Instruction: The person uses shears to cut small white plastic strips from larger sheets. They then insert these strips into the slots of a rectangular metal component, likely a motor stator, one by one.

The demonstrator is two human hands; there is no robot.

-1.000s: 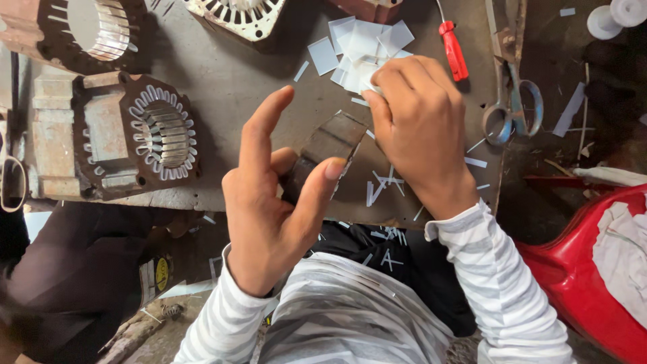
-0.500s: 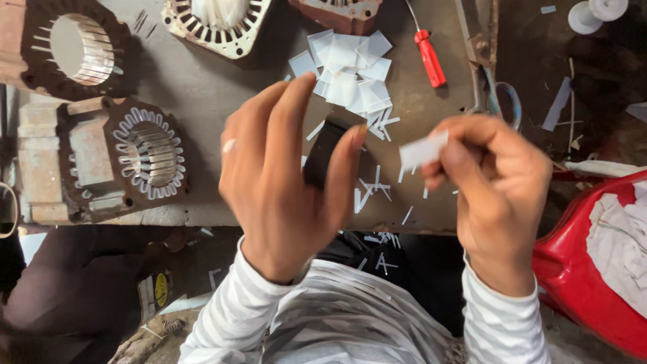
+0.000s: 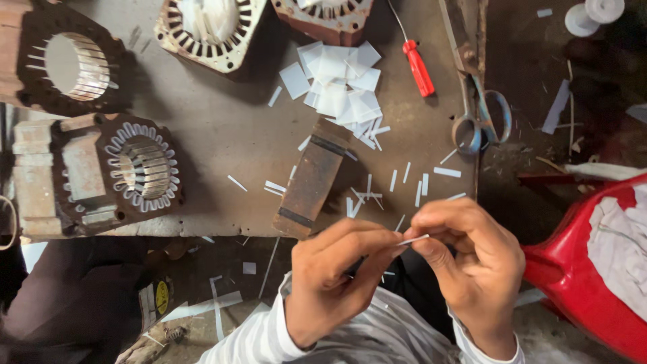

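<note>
White paper strip (image 3: 412,239), thin little thing, is pinched between both sets of fingertips right in front of the person's chest. The left hand (image 3: 337,280) grips the strip's left end between thumb and forefinger, and the right hand (image 3: 472,266) clamps the other end the same way, with the rest of its fingers curled in. So both hands are closed on the same strip, neither one loose.

The strip's long axis runs roughly left to right between the hands, tilted a touch up toward the right. It spans the small gap between the fingertips, so both hands are equally on it. Can't tell if it's being folded or just held flat, it's too thin to read.

Just beyond the hands, a brown wooden block (image 3: 311,178) lies on the bench (image 3: 222,128), its long side running away from the person. Short white offcuts (image 3: 404,182) are scattered around it. Further out there's a pile of white paper squares (image 3: 340,84), a red-handled screwdriver (image 3: 418,67) and a pair of scissors (image 3: 478,114) near the bench's right edge.

Off to the left sit rusty motor housings (image 3: 135,168) with white paper sticking out of their slots. A red plastic chair (image 3: 579,269) is close on the right, well apart from the strip.
</note>
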